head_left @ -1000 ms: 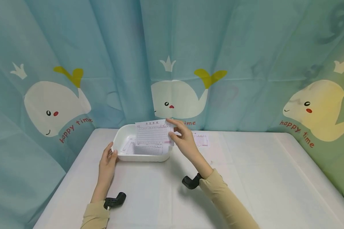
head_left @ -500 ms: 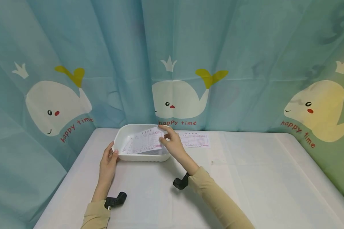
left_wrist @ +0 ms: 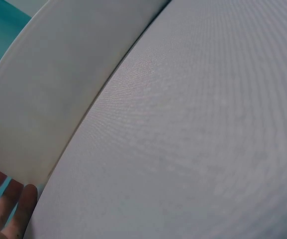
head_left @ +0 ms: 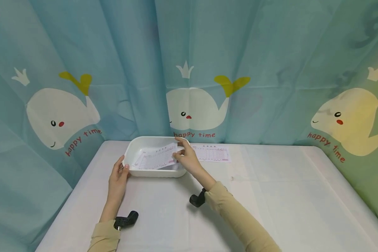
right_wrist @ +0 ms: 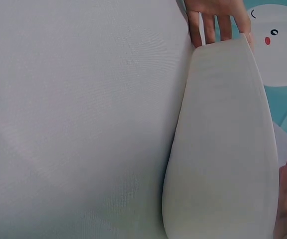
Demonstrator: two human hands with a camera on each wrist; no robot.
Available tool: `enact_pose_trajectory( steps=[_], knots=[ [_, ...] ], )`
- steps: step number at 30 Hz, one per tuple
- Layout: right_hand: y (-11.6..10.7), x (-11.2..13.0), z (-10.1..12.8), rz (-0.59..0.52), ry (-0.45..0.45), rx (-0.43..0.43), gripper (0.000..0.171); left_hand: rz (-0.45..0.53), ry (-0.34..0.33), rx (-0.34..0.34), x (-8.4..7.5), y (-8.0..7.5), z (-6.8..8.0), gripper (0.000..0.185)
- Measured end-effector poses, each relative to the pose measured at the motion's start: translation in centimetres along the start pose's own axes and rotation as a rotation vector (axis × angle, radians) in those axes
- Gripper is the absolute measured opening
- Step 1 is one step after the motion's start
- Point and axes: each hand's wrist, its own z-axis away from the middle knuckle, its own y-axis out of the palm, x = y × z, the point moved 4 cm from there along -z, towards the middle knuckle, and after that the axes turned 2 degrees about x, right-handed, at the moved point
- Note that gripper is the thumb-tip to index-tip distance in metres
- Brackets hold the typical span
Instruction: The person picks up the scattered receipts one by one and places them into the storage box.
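Pink-ruled paper slip (head_left: 159, 158), pinched by right hand (head_left: 186, 158), tilts into white tray (head_left: 154, 172).

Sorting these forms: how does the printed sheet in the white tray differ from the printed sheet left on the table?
The printed sheet in the white plastic tray lies tilted, its right edge lifted and pinched by the right hand; the printed sheet on the white table lies flat and untouched, right of the tray. Both are white forms with pinkish ruled tables.

printed slip (head_left: 157, 159) tilted inside white tray (head_left: 135, 148)
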Motion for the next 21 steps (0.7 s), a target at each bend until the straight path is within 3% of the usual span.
enact_pose_trajectory(
  steps=[21],
  knots=[
    [-0.82,0.11,0.39,0.024,0.021,0.043,0.061,-0.008,-0.020,-0.008,0.32,0.09,-0.03,0.056]
  ],
)
